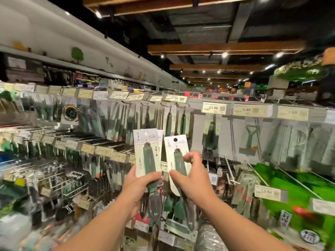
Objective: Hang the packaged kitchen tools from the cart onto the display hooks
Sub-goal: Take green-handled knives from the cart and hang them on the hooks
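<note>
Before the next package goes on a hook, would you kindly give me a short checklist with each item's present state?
1. Left hand grips its packages: ok.
2. Right hand pinches one package: ok.
3. Hang hole on that package open: ok.
4. Package upright: not ok, tilted.
5. Bare hook nearby to the right: ok.
6. That hook matches this product: cannot tell, labels blurred.

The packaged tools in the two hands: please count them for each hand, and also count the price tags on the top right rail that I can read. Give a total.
Packs in the left hand: at least 2, front pack and a second card edge behind it
Packs in the right hand: 1, single pack
Readable price tags, top right rail: 3, 12.90, 5.99, 7.88
Total: 6
</note>
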`<state>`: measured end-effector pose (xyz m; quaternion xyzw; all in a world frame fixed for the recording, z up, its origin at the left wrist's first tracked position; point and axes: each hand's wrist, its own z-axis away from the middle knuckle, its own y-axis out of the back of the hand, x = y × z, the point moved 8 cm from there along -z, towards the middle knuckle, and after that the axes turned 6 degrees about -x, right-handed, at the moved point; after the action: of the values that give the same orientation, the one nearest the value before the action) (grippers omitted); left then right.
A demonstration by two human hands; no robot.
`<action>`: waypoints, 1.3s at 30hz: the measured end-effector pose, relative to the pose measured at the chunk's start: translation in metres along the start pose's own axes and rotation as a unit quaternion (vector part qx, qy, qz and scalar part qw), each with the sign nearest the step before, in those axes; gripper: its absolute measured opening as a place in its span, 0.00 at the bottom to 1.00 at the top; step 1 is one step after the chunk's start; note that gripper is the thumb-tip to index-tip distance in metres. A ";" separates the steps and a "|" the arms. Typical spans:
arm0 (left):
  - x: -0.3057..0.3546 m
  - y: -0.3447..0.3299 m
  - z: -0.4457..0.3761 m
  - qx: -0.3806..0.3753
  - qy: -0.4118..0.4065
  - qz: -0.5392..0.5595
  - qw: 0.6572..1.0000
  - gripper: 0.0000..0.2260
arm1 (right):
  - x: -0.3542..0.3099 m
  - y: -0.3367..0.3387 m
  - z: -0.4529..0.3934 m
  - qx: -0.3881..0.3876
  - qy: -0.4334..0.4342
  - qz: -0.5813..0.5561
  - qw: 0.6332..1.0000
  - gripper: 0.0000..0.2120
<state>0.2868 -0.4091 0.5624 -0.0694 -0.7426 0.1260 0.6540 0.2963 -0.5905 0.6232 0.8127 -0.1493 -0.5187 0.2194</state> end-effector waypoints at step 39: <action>0.031 0.075 -0.218 -0.103 -0.045 0.025 0.993 0.35 | 0.025 -0.058 -0.247 0.196 -0.065 -0.007 0.978 0.25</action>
<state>0.4939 -0.3078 0.5960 -0.1495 -0.7782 0.0686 0.6061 0.5321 -0.5021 0.6647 0.8058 -0.2561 -0.5322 0.0420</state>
